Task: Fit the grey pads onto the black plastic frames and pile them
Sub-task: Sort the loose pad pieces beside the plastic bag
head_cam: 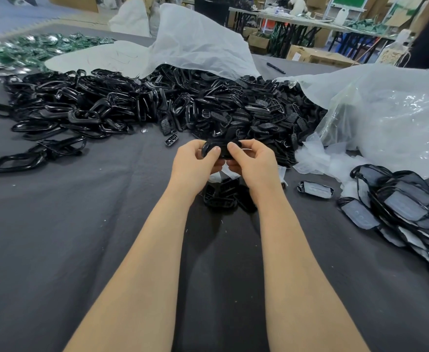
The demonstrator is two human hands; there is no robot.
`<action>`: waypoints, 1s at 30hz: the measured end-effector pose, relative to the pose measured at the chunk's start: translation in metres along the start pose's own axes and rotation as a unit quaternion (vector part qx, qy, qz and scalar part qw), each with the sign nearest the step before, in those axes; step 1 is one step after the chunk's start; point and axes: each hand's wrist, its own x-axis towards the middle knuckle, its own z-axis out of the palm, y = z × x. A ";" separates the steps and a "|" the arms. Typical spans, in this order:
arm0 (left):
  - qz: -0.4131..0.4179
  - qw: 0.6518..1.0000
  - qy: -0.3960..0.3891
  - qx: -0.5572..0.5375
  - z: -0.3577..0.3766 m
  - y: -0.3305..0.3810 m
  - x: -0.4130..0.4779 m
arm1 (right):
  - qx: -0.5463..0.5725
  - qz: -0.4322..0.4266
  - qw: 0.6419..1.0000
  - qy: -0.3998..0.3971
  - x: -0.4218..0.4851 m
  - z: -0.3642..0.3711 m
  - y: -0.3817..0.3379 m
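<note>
Both hands are up off the dark table (81, 224) and clamped on one black frame (224, 151). The left hand (195, 158) has its thumb on the frame's left end with the fingers curled underneath. The right hand (252, 161) mirrors it on the other end, thumb on top, fingers tucked below. Just under the fingertips a pale sliver shows, probably a grey pad (230, 174) being pressed in from beneath, though the fingers hide how far it is seated. I'd call this the fitting step, mid-press. Beyond the fingers lies the big heap of bare frames (157, 105), and below the wrists sit a few small black parts (221, 198). Off the right-hand fingers, loose pads (315, 158) spill from a clear bag (391, 115), one fitted piece (315, 189) lies alone, and further out that side sits the finished pile (406, 209). Now the risks from here. Uneven thumb pressure could seat one end and leave the other proud, or buckle the soft pad. A pad caught skewed could pop out once it lands on the pile. That pile also looks loosely shingled and sloping, so a careless toss could set it sliding.
</note>
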 end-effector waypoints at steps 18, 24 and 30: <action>0.027 0.998 -0.005 0.057 0.002 0.002 -0.001 | -0.211 -0.041 0.976 0.034 -0.002 -0.006 -0.007; -0.004 0.999 0.023 -0.027 0.001 0.005 -0.001 | -0.480 0.126 0.856 0.143 0.008 -0.046 -0.004; -0.013 0.999 0.036 -0.040 0.002 0.006 -0.002 | -0.471 0.140 0.861 0.129 0.010 -0.048 -0.002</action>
